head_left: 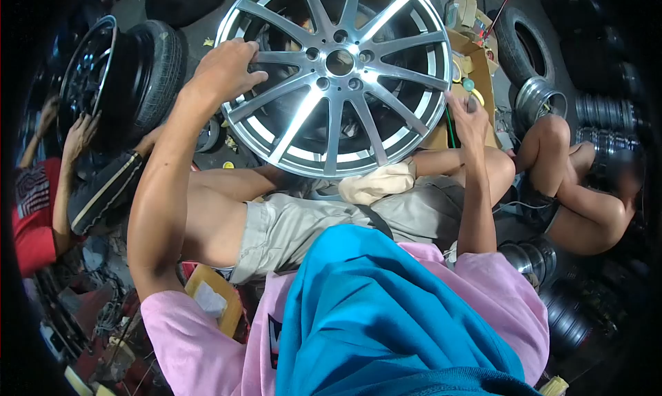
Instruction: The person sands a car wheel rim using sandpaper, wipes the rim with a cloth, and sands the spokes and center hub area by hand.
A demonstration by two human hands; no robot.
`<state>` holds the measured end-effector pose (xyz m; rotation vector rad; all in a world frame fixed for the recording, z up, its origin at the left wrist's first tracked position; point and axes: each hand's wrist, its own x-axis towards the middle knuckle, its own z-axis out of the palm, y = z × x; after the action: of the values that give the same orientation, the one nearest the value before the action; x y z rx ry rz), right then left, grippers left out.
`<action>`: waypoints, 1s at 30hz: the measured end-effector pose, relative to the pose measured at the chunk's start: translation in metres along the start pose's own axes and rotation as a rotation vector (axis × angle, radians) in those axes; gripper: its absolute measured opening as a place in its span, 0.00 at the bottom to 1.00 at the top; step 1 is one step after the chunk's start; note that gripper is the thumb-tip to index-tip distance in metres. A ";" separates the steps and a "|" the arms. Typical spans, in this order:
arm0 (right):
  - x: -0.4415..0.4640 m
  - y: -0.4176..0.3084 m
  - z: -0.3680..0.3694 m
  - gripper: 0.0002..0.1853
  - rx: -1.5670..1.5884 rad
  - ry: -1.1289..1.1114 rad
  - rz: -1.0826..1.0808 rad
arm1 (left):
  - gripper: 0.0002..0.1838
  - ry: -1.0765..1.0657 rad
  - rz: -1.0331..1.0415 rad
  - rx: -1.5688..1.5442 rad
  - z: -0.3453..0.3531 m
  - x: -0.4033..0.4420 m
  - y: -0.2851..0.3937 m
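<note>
A silver multi-spoke alloy wheel (pixel 334 106) stands tilted in front of me, its polished face and central hole turned up toward me. My left hand (pixel 231 68) is closed over the wheel's left edge, fingers and thumb pressed at the outer ends of the spokes. At the lower right edge, my right hand (pixel 471 124) has its fingers against the rim; something small and dark shows by its fingertips, too small to name. A cream cloth (pixel 376 182) lies on my lap just under the wheel.
To the left, another person's hand (pixel 81 135) rests at a dark wheel (pixel 86 79) beside a tyre (pixel 160 72). A cardboard box (pixel 480 58) stands right. Beyond are a tyre (pixel 524 46), a rim (pixel 539 99) and a seated person (pixel 586 189).
</note>
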<state>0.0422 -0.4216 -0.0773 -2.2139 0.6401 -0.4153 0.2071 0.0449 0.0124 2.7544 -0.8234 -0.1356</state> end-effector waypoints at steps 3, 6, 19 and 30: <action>-0.038 0.025 -0.005 0.27 -0.016 -0.092 0.187 | 0.23 -0.084 0.042 0.095 0.012 0.007 0.000; -0.065 0.018 0.005 0.31 0.001 -0.302 0.283 | 0.30 -0.299 0.081 0.156 0.026 0.016 0.000; -0.075 0.020 0.033 0.33 -0.016 -0.195 0.361 | 0.19 -0.572 -0.328 -0.699 0.098 0.002 -0.012; -0.059 0.035 0.032 0.30 0.142 -0.135 0.416 | 0.30 -0.326 -0.282 -0.486 0.108 -0.016 -0.001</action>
<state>-0.0014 -0.3892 -0.1303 -1.8923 0.9400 -0.0930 0.1769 0.0306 -0.0914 2.3890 -0.3916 -0.7490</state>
